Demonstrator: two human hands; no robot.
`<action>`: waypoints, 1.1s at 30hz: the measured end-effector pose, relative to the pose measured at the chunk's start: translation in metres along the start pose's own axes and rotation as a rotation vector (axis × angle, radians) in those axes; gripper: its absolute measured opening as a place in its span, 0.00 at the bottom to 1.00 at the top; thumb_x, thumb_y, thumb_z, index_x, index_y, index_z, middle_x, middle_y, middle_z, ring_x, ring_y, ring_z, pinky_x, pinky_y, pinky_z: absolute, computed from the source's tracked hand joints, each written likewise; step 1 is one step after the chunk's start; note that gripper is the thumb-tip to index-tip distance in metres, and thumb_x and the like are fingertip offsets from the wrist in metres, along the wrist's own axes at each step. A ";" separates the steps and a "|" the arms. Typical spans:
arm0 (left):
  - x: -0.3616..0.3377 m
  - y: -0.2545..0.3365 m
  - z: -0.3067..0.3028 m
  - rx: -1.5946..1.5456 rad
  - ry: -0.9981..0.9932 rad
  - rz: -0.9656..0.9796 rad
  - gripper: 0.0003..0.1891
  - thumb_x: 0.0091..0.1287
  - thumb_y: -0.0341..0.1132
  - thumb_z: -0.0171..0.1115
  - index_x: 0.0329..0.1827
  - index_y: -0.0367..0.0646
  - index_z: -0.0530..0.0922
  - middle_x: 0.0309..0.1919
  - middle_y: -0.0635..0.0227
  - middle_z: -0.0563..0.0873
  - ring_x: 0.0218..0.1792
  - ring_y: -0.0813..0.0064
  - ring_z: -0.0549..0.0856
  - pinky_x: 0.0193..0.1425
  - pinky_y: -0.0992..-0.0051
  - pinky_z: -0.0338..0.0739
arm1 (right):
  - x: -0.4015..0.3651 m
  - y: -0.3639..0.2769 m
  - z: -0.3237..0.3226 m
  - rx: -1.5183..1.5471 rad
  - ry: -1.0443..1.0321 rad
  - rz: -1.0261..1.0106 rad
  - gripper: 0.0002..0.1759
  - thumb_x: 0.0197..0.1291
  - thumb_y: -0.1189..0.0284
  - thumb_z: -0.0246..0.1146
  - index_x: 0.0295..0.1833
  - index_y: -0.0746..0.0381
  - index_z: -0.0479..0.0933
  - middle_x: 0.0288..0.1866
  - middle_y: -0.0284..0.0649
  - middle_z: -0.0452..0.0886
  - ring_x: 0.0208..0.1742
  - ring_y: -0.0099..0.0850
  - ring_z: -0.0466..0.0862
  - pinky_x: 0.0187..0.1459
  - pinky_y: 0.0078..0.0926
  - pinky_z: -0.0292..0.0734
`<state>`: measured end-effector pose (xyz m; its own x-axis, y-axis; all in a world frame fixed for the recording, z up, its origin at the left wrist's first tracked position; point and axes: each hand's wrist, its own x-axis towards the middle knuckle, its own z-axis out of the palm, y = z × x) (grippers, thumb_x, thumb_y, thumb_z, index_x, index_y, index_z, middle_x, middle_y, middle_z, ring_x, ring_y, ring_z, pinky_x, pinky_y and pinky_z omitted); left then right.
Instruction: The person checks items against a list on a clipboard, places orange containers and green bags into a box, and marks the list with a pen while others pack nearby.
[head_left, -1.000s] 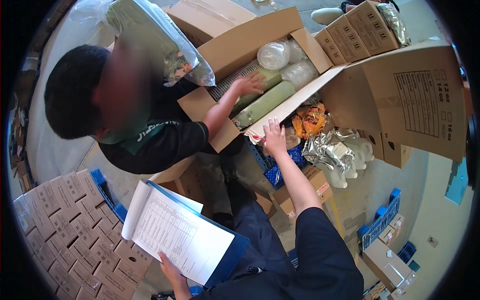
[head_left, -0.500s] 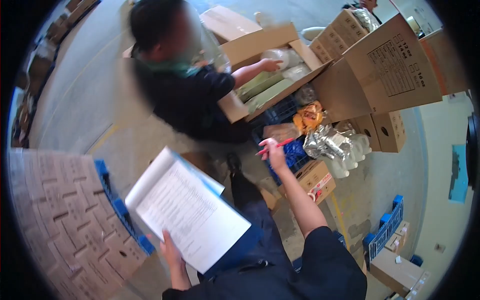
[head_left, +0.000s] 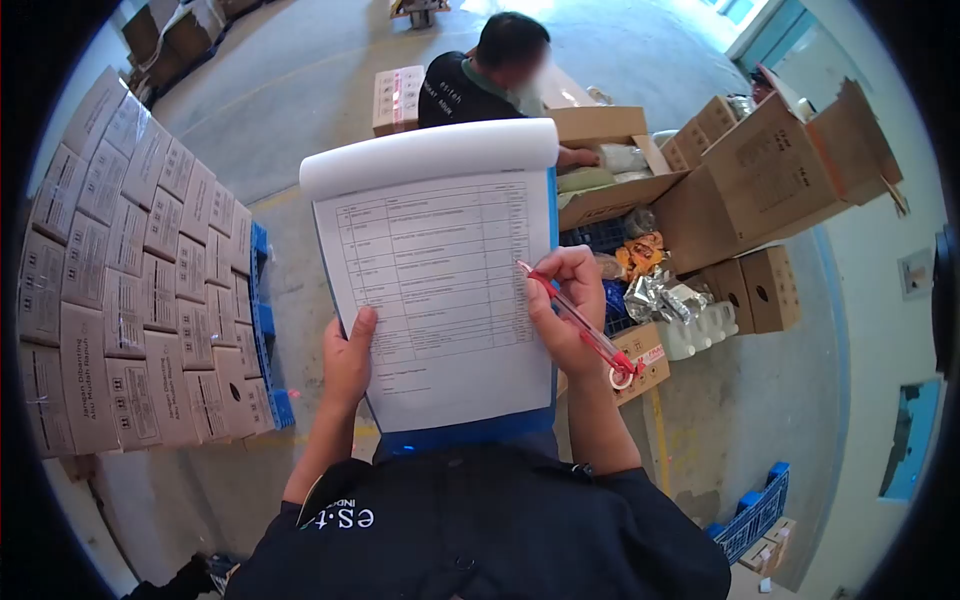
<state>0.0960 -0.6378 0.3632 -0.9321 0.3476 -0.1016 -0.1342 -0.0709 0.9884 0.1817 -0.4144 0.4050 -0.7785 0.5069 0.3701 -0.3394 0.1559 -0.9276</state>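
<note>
A blue clipboard (head_left: 470, 436) carries printed table sheets (head_left: 440, 280), their top pages curled back over its upper edge. My left hand (head_left: 347, 362) grips its left edge, thumb on the paper. Between the thumb and fingers of my right hand (head_left: 572, 310) is a red pen (head_left: 585, 328). The pen's tip lies close over the right-hand column of the table, and my right hand is at the sheet's right edge.
A co-worker (head_left: 470, 95) bends beyond the clipboard, one hand at an open carton (head_left: 610, 205) of wrapped goods. Stacked cartons (head_left: 140, 300) stand on a blue pallet (head_left: 262, 310) at left. Foil packs (head_left: 660, 298), white bottles (head_left: 678, 342) and a small carton (head_left: 645, 360) are at right.
The clipboard has swung upright and nearer the middle of view. My right hand with the pen has come from over the goods to the sheet. The view has shifted.
</note>
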 end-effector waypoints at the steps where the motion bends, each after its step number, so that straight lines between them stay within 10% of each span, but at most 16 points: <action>1: -0.002 0.003 0.004 -0.033 -0.049 0.034 0.21 0.64 0.44 0.55 0.46 0.31 0.72 0.40 0.61 0.80 0.39 0.77 0.78 0.44 0.79 0.72 | -0.002 -0.008 -0.002 -0.011 0.006 -0.020 0.10 0.48 0.82 0.58 0.36 0.64 0.66 0.29 0.32 0.70 0.33 0.17 0.70 0.36 0.14 0.66; 9: -0.026 0.015 0.033 -0.070 -0.212 0.049 0.20 0.64 0.44 0.55 0.46 0.31 0.73 0.39 0.62 0.80 0.38 0.77 0.79 0.44 0.79 0.72 | -0.021 -0.040 -0.026 -0.316 0.135 -0.264 0.09 0.44 0.84 0.60 0.30 0.64 0.67 0.19 0.33 0.68 0.18 0.16 0.65 0.20 0.13 0.62; 33: -0.102 -0.027 0.117 -0.140 -0.283 -0.007 0.22 0.64 0.44 0.55 0.48 0.31 0.71 0.41 0.61 0.80 0.40 0.76 0.79 0.46 0.78 0.72 | -0.095 -0.051 -0.133 -0.409 0.399 -0.330 0.09 0.43 0.83 0.58 0.28 0.65 0.64 0.19 0.37 0.67 0.18 0.21 0.67 0.22 0.15 0.65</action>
<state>0.2341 -0.5620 0.3599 -0.8033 0.5932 -0.0532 -0.2032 -0.1891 0.9607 0.3431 -0.3573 0.4106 -0.3862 0.6405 0.6638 -0.2374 0.6264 -0.7425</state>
